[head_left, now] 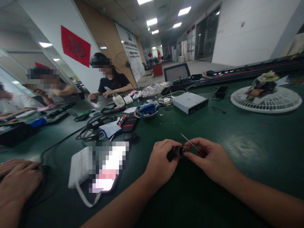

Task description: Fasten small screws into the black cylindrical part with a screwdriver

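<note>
My left hand (pixel 162 160) is closed around a dark cylindrical part (pixel 177 151), whose round open end faces right. Thumb and fingers of my right hand (pixel 209 155) meet at that open end, pinching something small and dark there. A thin metal rod (pixel 189 141) also sticks out from between the right fingers, slanting up to the left; its other end is hidden in the hand. Both hands are just above the green table (pixel 156 133). Left of them lie a phone (pixel 112 164) with a lit screen and a white power bank (pixel 78 167) joined to it by a cable.
Another person's hand (pixel 21 177) rests at the left edge. Ahead are a grey disc drive (pixel 190 102), a bowl with blue cloth (pixel 147 109), a glove (pixel 110 129) and tangled black cables (pixel 89 128). A white fan grille with a motor (pixel 266 99) lies right. Other people sit across the table.
</note>
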